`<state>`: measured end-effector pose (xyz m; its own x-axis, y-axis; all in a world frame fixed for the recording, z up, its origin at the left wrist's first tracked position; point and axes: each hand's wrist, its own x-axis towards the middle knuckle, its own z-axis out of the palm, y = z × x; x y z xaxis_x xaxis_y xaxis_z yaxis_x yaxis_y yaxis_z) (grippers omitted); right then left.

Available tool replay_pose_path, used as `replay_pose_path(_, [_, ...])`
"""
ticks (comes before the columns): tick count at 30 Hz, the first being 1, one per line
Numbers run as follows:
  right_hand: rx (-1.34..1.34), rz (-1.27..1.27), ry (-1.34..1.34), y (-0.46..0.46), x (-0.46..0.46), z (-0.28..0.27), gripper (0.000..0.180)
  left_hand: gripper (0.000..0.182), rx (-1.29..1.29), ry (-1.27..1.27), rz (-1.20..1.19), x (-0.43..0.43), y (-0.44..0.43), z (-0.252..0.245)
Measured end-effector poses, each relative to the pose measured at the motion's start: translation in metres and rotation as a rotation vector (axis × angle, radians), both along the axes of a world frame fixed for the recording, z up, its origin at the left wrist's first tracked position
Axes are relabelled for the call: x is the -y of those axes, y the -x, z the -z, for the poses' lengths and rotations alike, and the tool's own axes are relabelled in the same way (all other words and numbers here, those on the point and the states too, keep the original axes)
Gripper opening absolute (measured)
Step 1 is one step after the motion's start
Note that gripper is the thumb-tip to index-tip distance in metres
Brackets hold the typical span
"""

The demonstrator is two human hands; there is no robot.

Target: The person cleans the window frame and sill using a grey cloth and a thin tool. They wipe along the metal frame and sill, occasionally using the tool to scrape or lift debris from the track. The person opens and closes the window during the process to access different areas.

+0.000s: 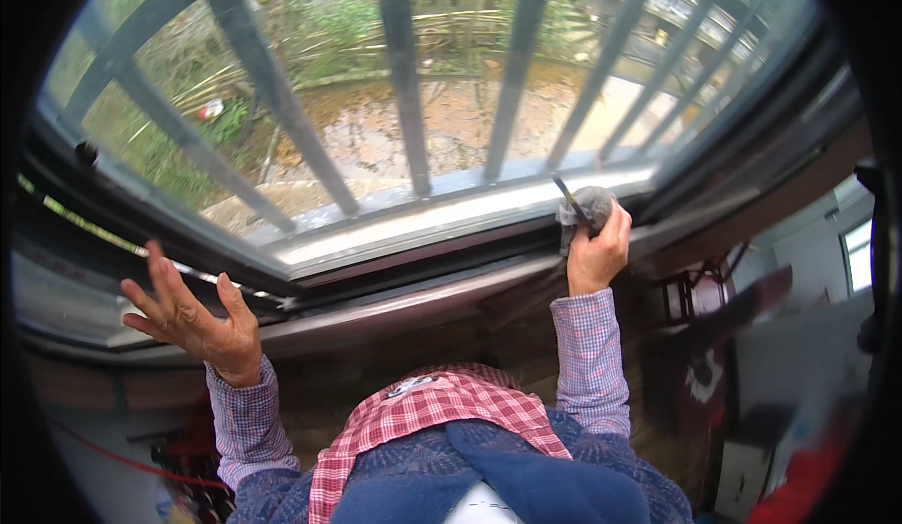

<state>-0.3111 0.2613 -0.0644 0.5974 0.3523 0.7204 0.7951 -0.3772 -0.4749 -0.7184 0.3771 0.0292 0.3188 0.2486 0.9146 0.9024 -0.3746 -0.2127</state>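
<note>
My right hand (597,253) grips a bunched grey cloth (600,206) at the lower right of the window. A thin dark stick-like tool (568,197) with a yellowish mark also shows in that grip, angled up and left. The cloth is close to the dark window frame (451,248); I cannot tell if it touches. At the left, my left hand (204,327) is raised with its fingers spread and nothing in it. It is in front of the lower left of the frame; contact there is unclear.
Beyond the window glass (458,122) stand grey metal bars (405,87), with wet ground and plants outside. A brownish sill (423,302) runs below the frame. Dark furniture (683,383) is at the right, and a red cord (134,457) at the lower left.
</note>
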Motion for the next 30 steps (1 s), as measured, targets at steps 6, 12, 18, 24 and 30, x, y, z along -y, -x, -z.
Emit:
replay_pose_path(6, [0.303, -0.216, 0.139, 0.093, -0.022, 0.015, 0.036, 0.048, -0.116, 0.039, -0.039, -0.002, 0.019, 0.002])
replay_pose_path(12, [0.379, -0.547, 0.227, 0.21, -0.057, -0.002, 0.032, 0.048, -0.202, 0.117, 0.096, -0.003, 0.032, -0.01])
replay_pose_path(18, [0.472, -0.675, 0.189, 0.277, -0.082, -0.01, 0.03, 0.06, -0.233, 0.204, 0.184, 0.002, 0.039, -0.027])
replay_pose_path(24, [0.44, -0.637, 0.264, 0.225, -0.065, -0.011, 0.032, 0.058, 0.024, 0.279, 0.436, 0.018, 0.034, -0.02])
replay_pose_path(30, [0.323, 0.01, 0.566, 0.09, -0.017, -0.018, 0.041, 0.069, 0.306, 0.651, 0.77, 0.041, 0.014, 0.025])
